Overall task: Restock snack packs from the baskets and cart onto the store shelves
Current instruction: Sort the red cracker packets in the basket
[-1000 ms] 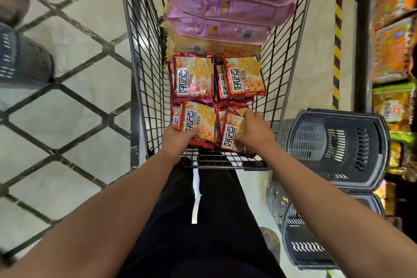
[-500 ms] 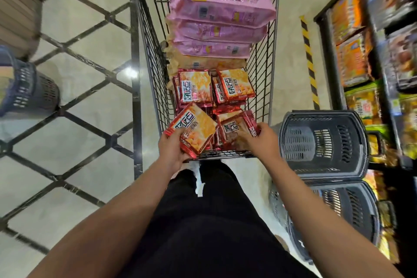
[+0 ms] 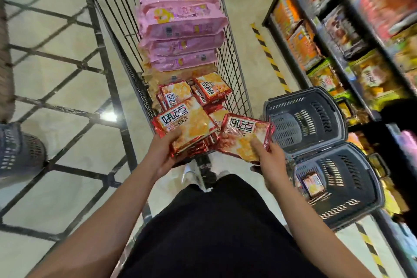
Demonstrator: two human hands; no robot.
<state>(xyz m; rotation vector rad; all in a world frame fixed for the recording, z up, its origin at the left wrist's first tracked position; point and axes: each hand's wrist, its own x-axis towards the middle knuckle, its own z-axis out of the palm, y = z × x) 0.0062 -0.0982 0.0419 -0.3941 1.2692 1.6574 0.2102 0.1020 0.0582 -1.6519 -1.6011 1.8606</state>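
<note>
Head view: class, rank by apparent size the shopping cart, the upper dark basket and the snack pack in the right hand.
1. Shopping cart.
2. Upper dark basket.
3. Snack pack in the right hand, though it sits nearer the camera.

Pale tiled floor (image 3: pixel 67 88) w/ dark lines. On it: wire cart (image 3: pixel 234 79), two dark baskets (image 3: pixel 334 165) by shelf unit (image 3: pixel 352 88), grey basket (image 3: pixel 18 153) at left
</note>
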